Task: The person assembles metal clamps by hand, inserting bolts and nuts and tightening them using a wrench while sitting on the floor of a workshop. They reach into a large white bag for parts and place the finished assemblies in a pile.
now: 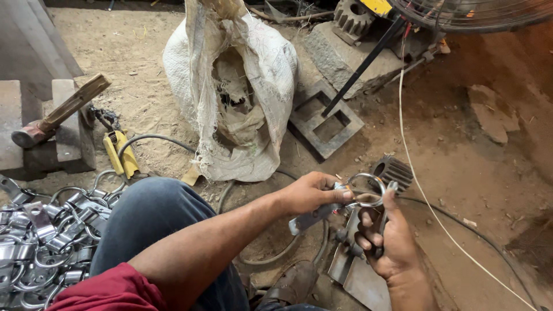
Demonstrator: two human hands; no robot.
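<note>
Left hand (311, 193): fingers pinched shut on flat metal strap (311, 217). Right hand (386, 239): fingers curled closed around steel ring (368, 190).

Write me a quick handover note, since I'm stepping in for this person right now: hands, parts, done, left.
Left hand: pinches a flat metal strap at its upper end.
Right hand: grips a metal ring, thumb along it; ring meets the strap's end.
Done: pile of ring-and-strap pieces lies beside the left knee.
Left: this piece is in hand, whether joined cannot be told. Hammer rests on a block.
</note>
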